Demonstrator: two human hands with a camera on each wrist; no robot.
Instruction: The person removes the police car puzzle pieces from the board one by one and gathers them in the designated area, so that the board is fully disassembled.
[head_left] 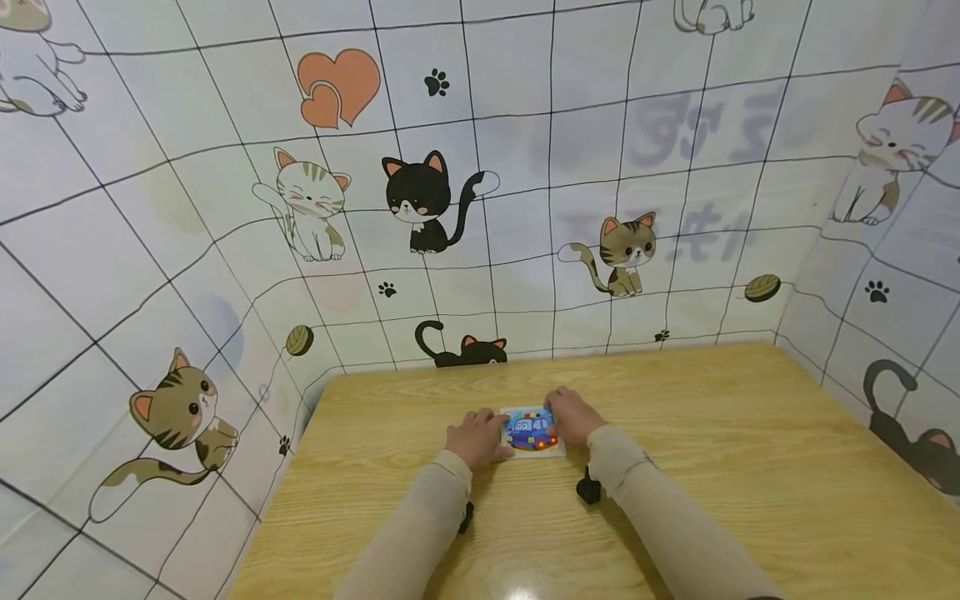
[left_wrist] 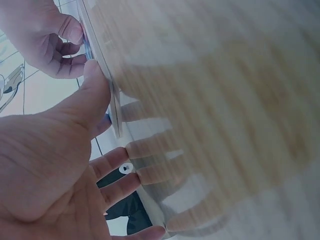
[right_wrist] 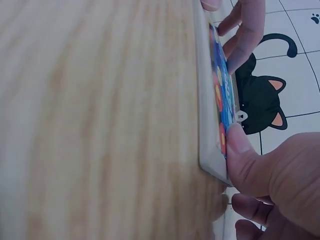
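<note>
A small picture puzzle board (head_left: 531, 432) with a pale rim and a blue cartoon car lies flat on the wooden table between the two hands. My left hand (head_left: 477, 437) holds its left edge. In the left wrist view the thumb (left_wrist: 94, 87) lies on the board's side while the other fingers spread toward the tabletop. From the right, my right hand (head_left: 573, 415) grips the opposite edge. The right wrist view shows that thumb (right_wrist: 245, 152) on the picture near a corner, with other fingers bent below. The board's underside is hidden.
The light wooden table (head_left: 712, 450) meets a white gridded curtain (head_left: 517, 250) printed with cartoon cats, which closes off the back and both sides. Small black devices (head_left: 588, 486) hang beneath the wrists.
</note>
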